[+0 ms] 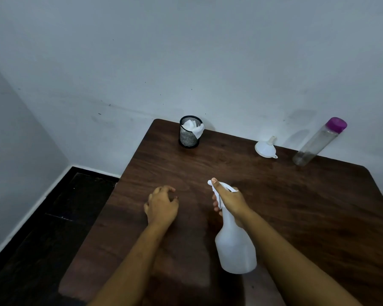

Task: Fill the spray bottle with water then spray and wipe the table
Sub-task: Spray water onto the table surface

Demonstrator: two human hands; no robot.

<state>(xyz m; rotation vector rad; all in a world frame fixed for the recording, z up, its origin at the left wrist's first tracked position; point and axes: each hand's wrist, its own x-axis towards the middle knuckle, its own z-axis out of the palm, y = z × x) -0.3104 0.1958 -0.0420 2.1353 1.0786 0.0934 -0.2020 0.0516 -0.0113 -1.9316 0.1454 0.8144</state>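
Observation:
My right hand (229,200) grips the neck and trigger of a white translucent spray bottle (236,246), held above the dark wooden table (307,206) with its nozzle pointing away to the far left. My left hand (161,204) rests on the tabletop left of the bottle, fingers loosely curled and holding nothing. A white cloth (195,127) is stuffed in a black mesh cup (188,138) at the table's far left corner. A clear water bottle (318,141) with a purple cap stands at the far right, beside a white funnel (265,148) lying mouth-down.
The table stands against a pale wall at the back. Its left edge drops to a dark floor (42,228) with a white skirting line. The table's right corner is rounded.

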